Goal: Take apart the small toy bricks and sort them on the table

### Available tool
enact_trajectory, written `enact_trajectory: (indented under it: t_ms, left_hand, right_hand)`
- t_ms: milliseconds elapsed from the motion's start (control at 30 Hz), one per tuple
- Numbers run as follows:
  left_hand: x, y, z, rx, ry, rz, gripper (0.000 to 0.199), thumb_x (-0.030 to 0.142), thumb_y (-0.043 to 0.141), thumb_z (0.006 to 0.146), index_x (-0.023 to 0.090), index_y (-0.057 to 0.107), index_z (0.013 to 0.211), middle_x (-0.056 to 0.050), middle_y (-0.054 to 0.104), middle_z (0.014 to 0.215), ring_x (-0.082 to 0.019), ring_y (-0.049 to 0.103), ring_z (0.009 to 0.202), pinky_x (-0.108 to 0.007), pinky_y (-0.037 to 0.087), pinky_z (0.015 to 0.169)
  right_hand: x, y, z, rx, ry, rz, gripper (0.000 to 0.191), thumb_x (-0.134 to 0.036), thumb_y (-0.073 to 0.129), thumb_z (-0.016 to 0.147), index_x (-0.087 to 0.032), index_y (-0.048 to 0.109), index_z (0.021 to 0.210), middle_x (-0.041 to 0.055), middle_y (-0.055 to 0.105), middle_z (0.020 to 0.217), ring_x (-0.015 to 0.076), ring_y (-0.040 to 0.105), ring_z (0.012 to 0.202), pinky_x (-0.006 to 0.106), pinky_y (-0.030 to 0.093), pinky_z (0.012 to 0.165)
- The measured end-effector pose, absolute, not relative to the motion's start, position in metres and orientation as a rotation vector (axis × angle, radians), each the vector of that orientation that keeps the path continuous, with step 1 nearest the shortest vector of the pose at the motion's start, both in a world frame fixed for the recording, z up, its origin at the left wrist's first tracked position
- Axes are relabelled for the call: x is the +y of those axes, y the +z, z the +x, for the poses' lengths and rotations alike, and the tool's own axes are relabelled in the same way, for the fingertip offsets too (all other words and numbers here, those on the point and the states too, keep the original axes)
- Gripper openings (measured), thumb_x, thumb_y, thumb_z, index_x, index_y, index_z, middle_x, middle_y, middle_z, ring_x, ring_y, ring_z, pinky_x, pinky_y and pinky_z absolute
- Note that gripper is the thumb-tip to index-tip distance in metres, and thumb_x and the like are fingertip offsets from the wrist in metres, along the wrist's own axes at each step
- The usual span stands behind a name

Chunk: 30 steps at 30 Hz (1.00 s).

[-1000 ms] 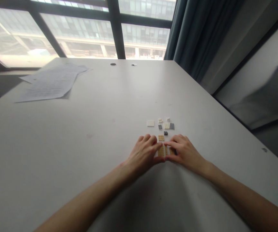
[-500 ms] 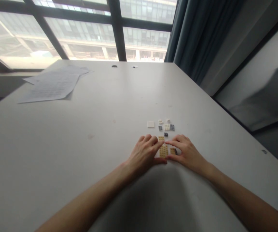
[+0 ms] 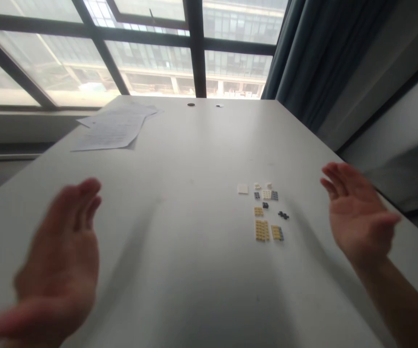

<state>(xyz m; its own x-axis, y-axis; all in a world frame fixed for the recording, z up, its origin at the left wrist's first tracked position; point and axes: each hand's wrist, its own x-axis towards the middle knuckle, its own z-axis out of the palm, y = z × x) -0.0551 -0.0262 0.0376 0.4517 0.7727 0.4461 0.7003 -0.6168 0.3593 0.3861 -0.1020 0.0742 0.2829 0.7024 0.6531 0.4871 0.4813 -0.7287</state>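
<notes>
My left hand (image 3: 64,256) is raised over the left of the table, open, fingers extended and thumb apart, holding nothing. On the right, my right hand (image 3: 357,212) is likewise lifted and open, palm turned inward. Between them, nearer the right hand, small building bricks lie on the table. The largest is a tan studded group (image 3: 261,230), beside a tan and grey piece (image 3: 276,232). Behind sit a smaller tan piece (image 3: 258,211), a black piece (image 3: 265,205), a dark knobbly piece (image 3: 283,215), white studded bricks (image 3: 266,194), grey bricks (image 3: 275,195) and a flat white tile (image 3: 243,189).
Printed paper sheets (image 3: 111,128) lie at the far left of the white table (image 3: 194,217). Two round cable holes, one a dark hole (image 3: 191,105), are near its back edge. Beyond stand a framed window (image 3: 151,63) and a dark blue curtain (image 3: 310,58).
Both hands have left the bricks and moved wide apart, up off the table. The dark knobbly piece now shows at the right of the bricks. The view has shifted left.
</notes>
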Motion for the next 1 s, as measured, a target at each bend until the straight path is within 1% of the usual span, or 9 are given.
enact_trajectory:
  t_ms: [67, 100, 133, 200, 300, 467, 767, 900, 1000]
  left_hand:
    - [-0.044, 0.031, -0.044, 1.114, 0.769, 2.702, 0.110, 0.096, 0.032, 0.053, 0.042, 0.014, 0.147, 0.006, 0.038, 0.149, -0.039, 0.028, 0.138, -0.059, 0.024, 0.113]
    - [-0.051, 0.027, -0.036, 0.933, 0.556, 2.812, 0.114, 0.094, 0.038, 0.055, 0.035, 0.010, 0.149, -0.001, 0.031, 0.153, -0.040, 0.027, 0.138, -0.060, 0.018, 0.115]
    - [-0.057, 0.024, -0.027, 0.766, 0.322, 2.883, 0.112, 0.088, 0.043, 0.062, 0.031, 0.006, 0.150, -0.005, 0.027, 0.154, -0.037, 0.028, 0.139, -0.056, 0.017, 0.116]
    - [-0.062, 0.019, -0.016, 0.654, 0.085, 2.878, 0.108, 0.082, 0.044, 0.070, 0.025, 0.002, 0.151, -0.010, 0.022, 0.155, -0.034, 0.027, 0.140, -0.053, 0.016, 0.117]
    - [-0.061, 0.017, -0.013, 0.671, -0.033, 2.805, 0.107, 0.079, 0.046, 0.072, 0.022, -0.002, 0.150, -0.012, 0.018, 0.155, -0.033, 0.024, 0.141, -0.052, 0.015, 0.117]
    - [-0.059, 0.017, -0.017, 0.680, -0.025, 2.776, 0.108, 0.078, 0.047, 0.072, 0.022, -0.002, 0.150, -0.013, 0.018, 0.155, -0.033, 0.024, 0.141, -0.053, 0.016, 0.116]
    - [-0.059, 0.013, -0.018, 0.675, -0.081, 2.807, 0.106, 0.078, 0.043, 0.074, 0.021, -0.003, 0.150, -0.012, 0.013, 0.156, -0.032, 0.021, 0.142, -0.051, 0.011, 0.117]
    - [-0.058, 0.011, -0.018, 0.677, -0.054, 2.853, 0.106, 0.079, 0.043, 0.074, 0.019, -0.001, 0.151, -0.013, 0.015, 0.156, -0.032, 0.022, 0.142, -0.051, 0.012, 0.117]
    - [-0.058, 0.010, -0.018, 0.670, 0.004, 2.912, 0.107, 0.079, 0.042, 0.074, 0.016, 0.004, 0.151, -0.014, 0.020, 0.155, -0.032, 0.026, 0.140, -0.049, 0.014, 0.117]
  right_hand:
    - [-0.114, 0.072, 0.350, -1.981, 0.234, -1.134, 0.093, -0.080, 0.045, 0.074, -0.026, 0.029, 0.148, 0.0099, 0.031, 0.152, 0.0377, 0.027, 0.139, 0.055, 0.027, 0.111]
    - [-0.119, 0.067, 0.332, -2.241, 0.253, -1.049, 0.099, -0.077, 0.052, 0.071, -0.023, 0.026, 0.149, 0.0120, 0.034, 0.151, 0.0388, 0.028, 0.138, 0.055, 0.024, 0.113]
    - [-0.122, 0.059, 0.317, -2.455, 0.321, -0.973, 0.101, -0.074, 0.056, 0.072, -0.019, 0.023, 0.150, 0.0138, 0.035, 0.150, 0.0374, 0.028, 0.139, 0.054, 0.020, 0.115]
    - [-0.123, 0.041, 0.294, -2.703, 0.529, -0.884, 0.103, -0.068, 0.058, 0.075, -0.012, 0.016, 0.151, 0.0173, 0.031, 0.151, 0.0339, 0.027, 0.139, 0.050, 0.015, 0.117]
    - [-0.117, 0.023, 0.285, -2.759, 0.725, -0.919, 0.103, -0.065, 0.060, 0.075, -0.010, 0.016, 0.150, 0.0190, 0.024, 0.152, 0.0332, 0.023, 0.141, 0.049, 0.010, 0.118]
    - [-0.114, 0.022, 0.291, -2.751, 0.827, -0.947, 0.101, -0.065, 0.058, 0.077, -0.010, 0.015, 0.150, 0.0180, 0.022, 0.153, 0.0319, 0.017, 0.143, 0.048, 0.005, 0.118]
    - [-0.116, 0.021, 0.290, -2.751, 0.756, -0.940, 0.099, -0.066, 0.055, 0.079, -0.009, 0.017, 0.150, 0.0180, 0.026, 0.152, 0.0321, 0.020, 0.142, 0.048, 0.007, 0.118]
    - [-0.114, 0.021, 0.292, -2.790, 0.709, -0.929, 0.098, -0.067, 0.051, 0.081, -0.008, 0.017, 0.150, 0.0186, 0.025, 0.153, 0.0318, 0.020, 0.142, 0.048, 0.006, 0.118]
    - [-0.115, 0.018, 0.291, -2.799, 0.575, -0.910, 0.093, -0.066, 0.050, 0.082, -0.005, 0.024, 0.147, 0.0202, 0.032, 0.150, 0.0320, 0.027, 0.139, 0.047, 0.013, 0.116]
